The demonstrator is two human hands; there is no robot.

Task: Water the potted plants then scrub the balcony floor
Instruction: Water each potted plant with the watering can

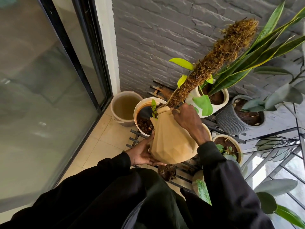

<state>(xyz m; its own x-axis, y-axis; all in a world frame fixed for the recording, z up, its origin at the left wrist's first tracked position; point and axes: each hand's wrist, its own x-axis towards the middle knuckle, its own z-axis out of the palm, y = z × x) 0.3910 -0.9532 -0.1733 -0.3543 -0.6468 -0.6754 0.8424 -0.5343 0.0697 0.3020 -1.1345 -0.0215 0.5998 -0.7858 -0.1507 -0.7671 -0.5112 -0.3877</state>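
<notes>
Left hand point(143, 154) cups base of faceted tan watering can point(171, 142); right hand point(188, 123) closed on its top handle. Can tilts, spout pointing beyond both grips into the white pot point(145, 129) of the moss-pole plant point(212, 61), just beyond.

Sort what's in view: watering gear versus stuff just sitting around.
In use: tan watering can, left hand, right hand, white pot under the spout.

Just around: bucket of murky water, grey ribbed pot, glass door.
</notes>
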